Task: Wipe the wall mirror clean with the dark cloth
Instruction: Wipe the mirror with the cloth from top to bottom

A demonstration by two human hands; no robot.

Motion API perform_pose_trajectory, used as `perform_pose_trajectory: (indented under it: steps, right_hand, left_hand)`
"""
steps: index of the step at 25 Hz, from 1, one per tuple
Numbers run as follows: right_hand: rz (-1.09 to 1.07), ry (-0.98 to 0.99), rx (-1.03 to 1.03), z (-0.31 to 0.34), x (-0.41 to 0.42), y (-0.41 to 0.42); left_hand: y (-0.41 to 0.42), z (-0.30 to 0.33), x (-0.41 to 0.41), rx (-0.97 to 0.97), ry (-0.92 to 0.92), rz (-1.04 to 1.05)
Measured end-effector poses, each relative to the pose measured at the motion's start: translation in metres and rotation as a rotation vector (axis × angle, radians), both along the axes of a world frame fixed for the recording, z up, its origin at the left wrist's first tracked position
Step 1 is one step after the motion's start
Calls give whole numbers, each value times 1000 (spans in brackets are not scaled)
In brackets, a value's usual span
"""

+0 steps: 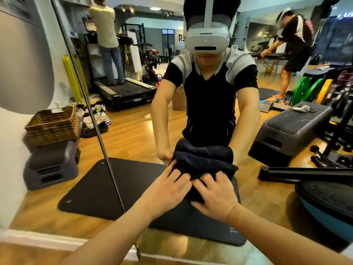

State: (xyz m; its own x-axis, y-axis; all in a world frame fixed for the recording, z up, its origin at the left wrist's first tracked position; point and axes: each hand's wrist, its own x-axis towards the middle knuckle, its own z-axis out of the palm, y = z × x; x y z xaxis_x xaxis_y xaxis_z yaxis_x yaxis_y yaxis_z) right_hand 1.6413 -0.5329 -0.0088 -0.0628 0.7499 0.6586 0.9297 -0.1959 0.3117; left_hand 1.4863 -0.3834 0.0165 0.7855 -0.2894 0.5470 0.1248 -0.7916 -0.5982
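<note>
Two hands are pressing one bunched dark navy terry cloth (202, 167) flat against the lower part of the large frameless wall mirror (133, 115), probably so the pressure spreads over the glass. The left hand (168, 188) and right hand (215, 194) are lying side by side, fingers spread and digging into the folds. Reflected behind, a black floor mat (107, 188) is lying on the wooden floor.

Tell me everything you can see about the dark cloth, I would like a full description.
The dark cloth looks like thick, soft towel fabric, navy or black. It is bunched into loose folds, not spread flat, and is pressed against the lower part of the wall mirror. The left hand and right hand both press it, fingers spread. Its reflection joins it directly above.
</note>
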Motion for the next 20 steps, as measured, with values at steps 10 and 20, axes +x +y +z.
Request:
perform_pose_trajectory:
  steps: [10, 20]
  right_hand:
    - [133, -35, 110, 13, -125, 153]
    - [111, -34, 40, -55, -137, 159]
  left_hand:
    - [139, 0, -131, -14, 27, 158]
    - [139, -87, -132, -97, 45, 259]
